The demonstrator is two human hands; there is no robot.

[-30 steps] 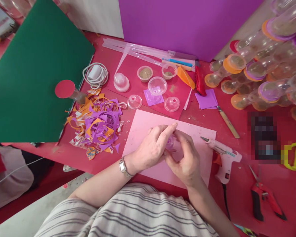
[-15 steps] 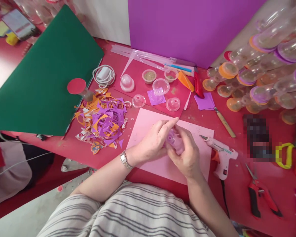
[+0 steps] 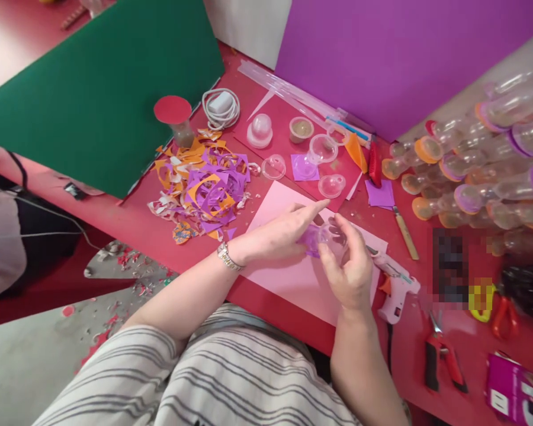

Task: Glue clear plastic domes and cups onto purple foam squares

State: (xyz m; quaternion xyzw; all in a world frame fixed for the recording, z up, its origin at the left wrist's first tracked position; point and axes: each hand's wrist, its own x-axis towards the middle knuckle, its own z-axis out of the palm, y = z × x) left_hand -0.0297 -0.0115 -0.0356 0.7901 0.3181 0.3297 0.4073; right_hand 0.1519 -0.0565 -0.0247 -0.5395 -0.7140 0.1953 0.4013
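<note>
Since a second ago my view has swung right while both hands kept their hold, so the work goes on unbroken. My left hand (image 3: 281,235) and right hand (image 3: 349,267) have their fingers clamped on a small clear plastic dome with a purple paper piece (image 3: 316,236), held just above the pale pink paper sheet (image 3: 293,281) on the red surface (image 3: 128,219). A white glue gun (image 3: 395,287) lies beside it.

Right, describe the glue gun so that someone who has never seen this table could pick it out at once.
Start at the pale pink sheet lying on the red table under both hands. Just off its right edge, beside the right hand, lies the glue gun. It is white with an orange trigger and a black cord, unlike the red-handled snips farther right.
</note>
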